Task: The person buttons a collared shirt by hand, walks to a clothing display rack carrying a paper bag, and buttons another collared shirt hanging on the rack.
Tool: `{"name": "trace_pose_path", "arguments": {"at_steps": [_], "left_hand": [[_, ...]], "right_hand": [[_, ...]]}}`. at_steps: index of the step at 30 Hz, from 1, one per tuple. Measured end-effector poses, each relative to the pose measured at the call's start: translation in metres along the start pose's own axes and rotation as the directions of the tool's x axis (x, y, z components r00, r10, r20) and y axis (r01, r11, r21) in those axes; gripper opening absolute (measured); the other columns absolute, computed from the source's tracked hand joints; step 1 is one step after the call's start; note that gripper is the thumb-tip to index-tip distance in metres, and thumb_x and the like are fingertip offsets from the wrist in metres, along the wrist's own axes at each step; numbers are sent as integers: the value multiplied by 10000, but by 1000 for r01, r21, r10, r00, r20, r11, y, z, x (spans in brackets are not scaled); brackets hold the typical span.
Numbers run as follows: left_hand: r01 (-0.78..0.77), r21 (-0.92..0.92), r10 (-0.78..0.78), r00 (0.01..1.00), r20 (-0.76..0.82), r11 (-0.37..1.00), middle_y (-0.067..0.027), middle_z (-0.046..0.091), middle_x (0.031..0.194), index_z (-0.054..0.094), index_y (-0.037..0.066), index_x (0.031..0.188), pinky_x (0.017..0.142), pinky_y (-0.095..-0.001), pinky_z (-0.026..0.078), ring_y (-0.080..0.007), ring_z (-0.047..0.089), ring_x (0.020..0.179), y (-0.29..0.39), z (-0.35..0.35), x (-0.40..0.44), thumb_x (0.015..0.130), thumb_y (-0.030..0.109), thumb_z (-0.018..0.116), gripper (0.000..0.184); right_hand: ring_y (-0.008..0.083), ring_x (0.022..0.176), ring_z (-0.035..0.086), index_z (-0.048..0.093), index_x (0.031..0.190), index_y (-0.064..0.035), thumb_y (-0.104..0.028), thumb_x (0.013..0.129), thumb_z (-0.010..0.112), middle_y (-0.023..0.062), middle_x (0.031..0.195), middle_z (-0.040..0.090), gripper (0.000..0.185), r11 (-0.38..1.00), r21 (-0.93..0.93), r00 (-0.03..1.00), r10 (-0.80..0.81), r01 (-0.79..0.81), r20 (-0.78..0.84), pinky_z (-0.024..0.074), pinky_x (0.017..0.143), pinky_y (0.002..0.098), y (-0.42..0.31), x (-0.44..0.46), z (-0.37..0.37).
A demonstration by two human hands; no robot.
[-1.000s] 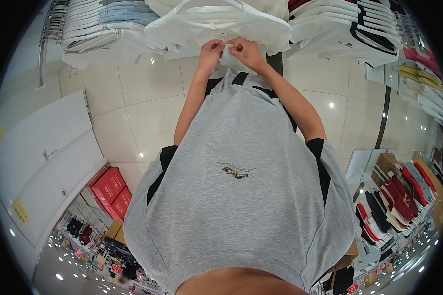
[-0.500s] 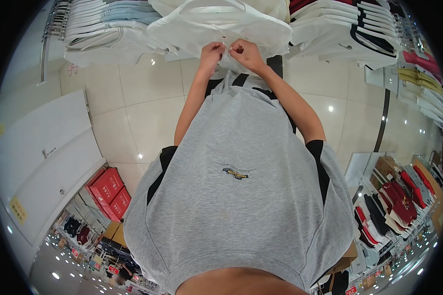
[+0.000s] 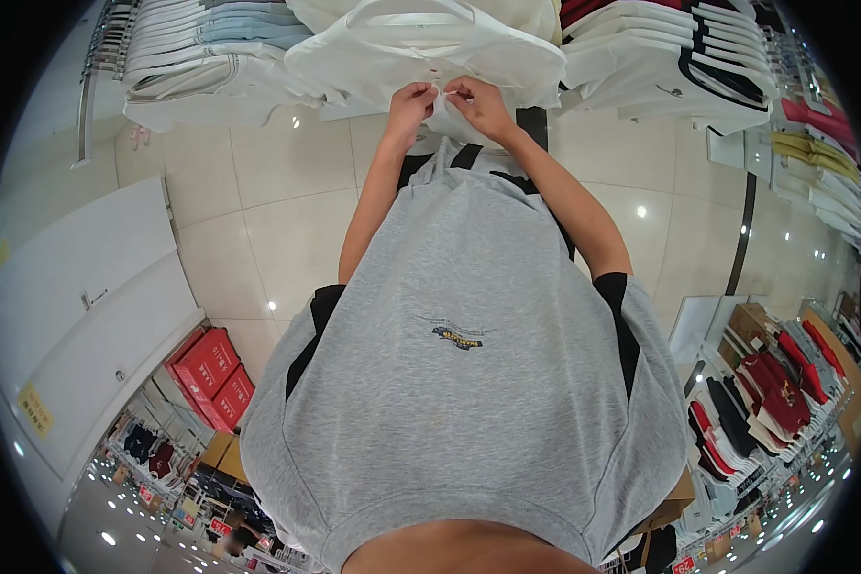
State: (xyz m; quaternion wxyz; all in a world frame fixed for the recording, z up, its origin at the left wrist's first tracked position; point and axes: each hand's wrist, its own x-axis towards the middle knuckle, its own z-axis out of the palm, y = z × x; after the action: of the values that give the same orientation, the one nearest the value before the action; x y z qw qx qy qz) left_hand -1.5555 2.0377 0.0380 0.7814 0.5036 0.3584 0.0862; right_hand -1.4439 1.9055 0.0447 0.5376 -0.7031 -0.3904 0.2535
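Note:
A white shirt (image 3: 354,59) hangs at the top of the head view, its collar toward the far side. My left hand (image 3: 410,112) pinches the front edge of this shirt, fingers closed and bent inward. Close beside it on the right, my right hand (image 3: 482,109) is also closed, thumb and fingertips pressed on the shirt's front opening. Only a narrow gap separates the two sets of fingertips. Just above them on the cloth shows a small brownish spot, perhaps a button, too small to be sure.
White and light-blue garments (image 3: 210,43) hang left of the shirt; white ones with dark trim (image 3: 655,67) hang right. A white door (image 3: 86,306) stands at left, near red boxes (image 3: 215,378). More clothes racks (image 3: 770,397) stand at lower right, on a tiled floor (image 3: 297,230).
Both hands stay at the same spot on the shirt's front. The right fingertips have shifted very slightly; the whole view has moved a touch.

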Motion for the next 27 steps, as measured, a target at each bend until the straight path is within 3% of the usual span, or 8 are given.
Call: {"name": "trace_pose_path", "arguments": {"at_steps": [10,16,20,27], "left_hand": [[-32,29,32,999,-12,999,2,587,789,626,-27,1000,578,-216,394,-70,490,646,-6,1,4,893,91,603,162],[-41,56,42,999,-7,998,9,567,744,633,-32,990,545,-228,355,-66,448,609,-7,2,4,891,86,604,157],[-25,94,22,999,30,995,23,589,797,647,19,975,575,-203,379,-48,477,645,-8,-1,4,924,129,594,133],[-21,65,19,1000,21,998,22,583,803,638,17,976,578,-202,377,-51,472,654,-3,5,-1,920,107,589,117]], "right_hand": [[211,801,656,656,1001,-24,-62,844,636,121,896,687,163,996,77,995,-27,35,-101,516,762,312,5,0,5],[163,827,648,676,934,-9,-46,847,639,95,902,691,101,999,13,999,31,-31,-24,509,806,292,5,1,2],[173,797,644,679,918,-8,-62,836,652,100,870,684,103,1000,-25,999,-1,0,-51,508,761,292,8,2,2],[234,718,608,644,847,-11,-91,781,670,113,791,625,106,994,-87,996,-67,61,-59,482,665,328,6,1,1]]}}
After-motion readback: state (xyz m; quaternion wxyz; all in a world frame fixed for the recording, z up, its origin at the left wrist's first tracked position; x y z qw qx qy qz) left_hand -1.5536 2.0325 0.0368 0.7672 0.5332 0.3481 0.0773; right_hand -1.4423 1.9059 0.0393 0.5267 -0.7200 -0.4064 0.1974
